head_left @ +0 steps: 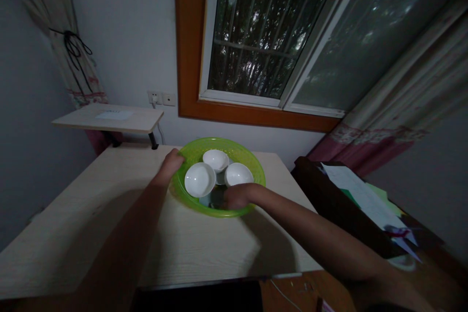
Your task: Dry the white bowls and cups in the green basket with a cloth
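Note:
A green plastic basin (pixel 258 175) stands on the light wooden table, with three white bowls in it. One bowl (pixel 200 180) sits at the left, another (pixel 215 160) at the back, and the third bowl (pixel 239 174) at the right. My left hand (pixel 172 163) is closed on the basin's left rim. Reaching inside the basin, my right hand (pixel 237 196) is low at the front, just before the right bowl, with its fingers curled downward. Something dark and greyish lies at its fingertips, too dim and blurred to make out.
The wooden table (pixel 204 253) has a small raised shelf (pixel 109 118) at its back left, bearing a paper label. Behind is a barred window (pixel 263 29) with an orange-brown frame. To the right, papers (pixel 365 195) lie on a dark piece of furniture.

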Motion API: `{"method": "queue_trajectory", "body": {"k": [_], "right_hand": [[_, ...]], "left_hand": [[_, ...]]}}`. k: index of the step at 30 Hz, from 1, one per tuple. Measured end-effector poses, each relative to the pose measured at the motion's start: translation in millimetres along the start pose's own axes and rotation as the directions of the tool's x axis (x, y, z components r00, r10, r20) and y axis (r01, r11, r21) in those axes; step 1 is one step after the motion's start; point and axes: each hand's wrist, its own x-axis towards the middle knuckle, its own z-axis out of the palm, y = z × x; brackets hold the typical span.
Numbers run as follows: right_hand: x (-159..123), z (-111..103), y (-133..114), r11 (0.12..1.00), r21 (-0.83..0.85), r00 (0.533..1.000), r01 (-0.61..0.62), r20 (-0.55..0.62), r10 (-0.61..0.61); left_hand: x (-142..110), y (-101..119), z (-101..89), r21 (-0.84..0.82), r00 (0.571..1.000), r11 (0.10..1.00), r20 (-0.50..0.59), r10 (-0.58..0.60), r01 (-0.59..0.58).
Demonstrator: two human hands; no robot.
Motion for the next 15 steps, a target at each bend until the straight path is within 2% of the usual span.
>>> {"method": "queue_trajectory", "body": {"k": [4,6,10,15], "right_hand": [[13.8,1.3,-4.0,0.943,0.234,0.969,0.237,0.017,-0.248],[22.0,4.5,-6.0,0.888,0.351,0.95,0.297,-0.013,-0.312],[35.0,7.9,-16.8,0.821,0.473,0.945,0.319,-0.089,-0.316],[52.1,4.8,-34.3,0.842,0.425,0.939,0.334,-0.229,-0.257]], "left_hand": [[-1.6,1.3,-0.2,-0.017,1.0,1.0,0.006,-0.004,0.004],[-1.8,1.2,0.0,-0.024,1.0,1.0,0.003,-0.005,0.005],[-3.3,0.1,0.4,-0.02,1.0,1.0,-0.015,0.016,-0.016],[-4.3,-0.4,0.5,-0.037,1.0,0.999,-0.005,0.017,-0.018]]}}
